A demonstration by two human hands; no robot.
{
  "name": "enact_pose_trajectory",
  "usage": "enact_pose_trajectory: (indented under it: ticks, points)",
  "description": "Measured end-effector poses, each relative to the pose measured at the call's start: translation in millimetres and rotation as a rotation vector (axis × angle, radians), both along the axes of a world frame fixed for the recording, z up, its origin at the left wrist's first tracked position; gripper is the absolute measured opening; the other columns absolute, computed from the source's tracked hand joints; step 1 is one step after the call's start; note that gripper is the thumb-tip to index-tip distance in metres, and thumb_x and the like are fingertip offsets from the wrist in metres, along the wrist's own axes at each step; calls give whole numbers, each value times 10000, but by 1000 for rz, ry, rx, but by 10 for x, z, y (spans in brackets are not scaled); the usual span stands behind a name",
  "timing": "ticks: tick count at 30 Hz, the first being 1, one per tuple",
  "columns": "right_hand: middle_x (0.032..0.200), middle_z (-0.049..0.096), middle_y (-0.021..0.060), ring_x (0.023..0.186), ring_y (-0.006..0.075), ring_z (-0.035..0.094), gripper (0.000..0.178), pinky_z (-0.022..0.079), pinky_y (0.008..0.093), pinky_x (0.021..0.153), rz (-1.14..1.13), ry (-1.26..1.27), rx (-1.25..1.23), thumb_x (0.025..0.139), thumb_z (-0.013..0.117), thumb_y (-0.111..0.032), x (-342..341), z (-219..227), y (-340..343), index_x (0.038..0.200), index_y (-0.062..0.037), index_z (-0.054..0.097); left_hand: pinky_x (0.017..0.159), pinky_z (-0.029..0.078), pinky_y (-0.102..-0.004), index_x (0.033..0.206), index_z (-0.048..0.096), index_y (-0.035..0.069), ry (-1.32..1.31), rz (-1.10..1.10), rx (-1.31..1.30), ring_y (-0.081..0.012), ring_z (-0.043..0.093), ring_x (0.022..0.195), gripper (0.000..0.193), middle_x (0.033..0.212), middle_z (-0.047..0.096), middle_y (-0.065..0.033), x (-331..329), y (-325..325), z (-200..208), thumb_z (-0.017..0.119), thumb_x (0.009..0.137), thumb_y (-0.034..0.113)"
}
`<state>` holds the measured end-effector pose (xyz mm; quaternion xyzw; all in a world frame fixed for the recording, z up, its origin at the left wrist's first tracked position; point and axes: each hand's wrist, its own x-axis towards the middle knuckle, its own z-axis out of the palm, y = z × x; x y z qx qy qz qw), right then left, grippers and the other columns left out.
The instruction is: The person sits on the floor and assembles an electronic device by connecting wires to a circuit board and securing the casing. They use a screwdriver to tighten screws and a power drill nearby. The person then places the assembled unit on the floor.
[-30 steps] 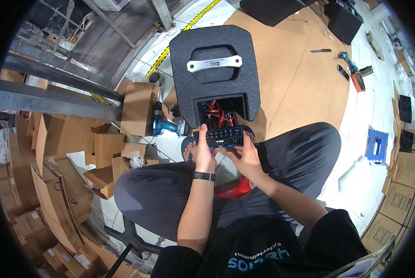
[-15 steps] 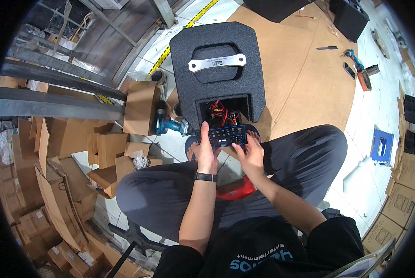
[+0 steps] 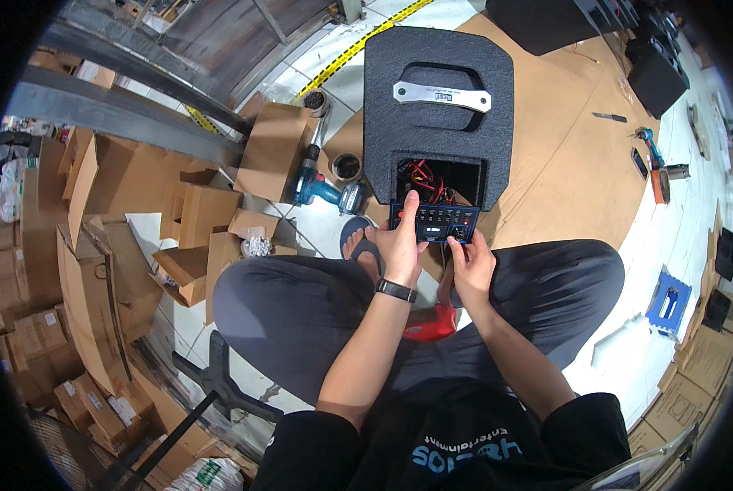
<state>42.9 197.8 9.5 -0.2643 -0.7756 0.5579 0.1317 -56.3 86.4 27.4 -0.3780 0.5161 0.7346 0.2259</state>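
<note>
A black textured speaker cabinet [image 3: 436, 141] with a silver carry handle [image 3: 442, 96] stands before me, with a rectangular opening at its near end. Red and black wires [image 3: 422, 178] show inside it. Just at the opening's near edge is a black control panel [image 3: 433, 219] with rows of small controls, a little display and a knob. My left hand [image 3: 399, 247] grips the panel's left part, thumb across its face and fingers behind. At the panel's right end, near the knob, my right hand [image 3: 474, 270] is closed around the corner. Part of its grip is hidden.
A cordless drill [image 3: 321, 192] lies left of the cabinet beside cardboard boxes [image 3: 198, 213]. Under the cabinet spreads a cardboard sheet [image 3: 563, 164]. Further right are a knife [image 3: 610, 118], a phone [image 3: 639, 163] and another power tool [image 3: 651, 147]. A red object [image 3: 432, 323] sits between my legs.
The whole view has shifted, so the cabinet, panel and hands appear further right. My right hand's fingers have shifted slightly around the knob end; both hands remain at the panel.
</note>
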Motion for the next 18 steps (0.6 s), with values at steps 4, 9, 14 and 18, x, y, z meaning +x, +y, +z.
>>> enact_pose_trajectory:
  ticks: [4, 9, 14, 18]
  points:
    - [978, 758, 136, 876, 133, 721, 308, 568, 284, 743, -21, -14, -6, 971, 709, -75, -60, 43, 11, 1242, 46, 628, 661, 620, -312, 1048, 635, 72, 53, 14, -36, -133, 726, 794, 584, 963, 718, -41, -19, 35, -2, 832, 822, 573]
    - [966, 763, 90, 860, 79, 690, 315, 547, 232, 746, -35, 7, -37, 989, 705, -115, -135, 60, 35, 1250, 48, 638, 808, 594, -408, 1131, 645, 42, 94, -24, 111, -163, 704, 939, 621, 1068, 703, -61, -45, 2, 23, 859, 813, 530]
    - [932, 775, 81, 832, 77, 692, 287, 541, 232, 720, -141, -39, -75, 980, 725, -161, -208, 101, -26, 1166, 53, 682, 754, 612, -313, 1084, 658, 78, 86, -69, 77, -138, 709, 902, 559, 1019, 714, -47, -78, -57, 53, 831, 834, 547]
    - [950, 784, 125, 855, 72, 682, 333, 547, 272, 743, -189, -34, -126, 944, 761, -171, -237, 125, -49, 1178, 57, 696, 823, 564, -287, 1175, 653, 112, 74, -112, 117, -137, 696, 969, 579, 1068, 721, -13, -109, -74, 107, 805, 853, 568]
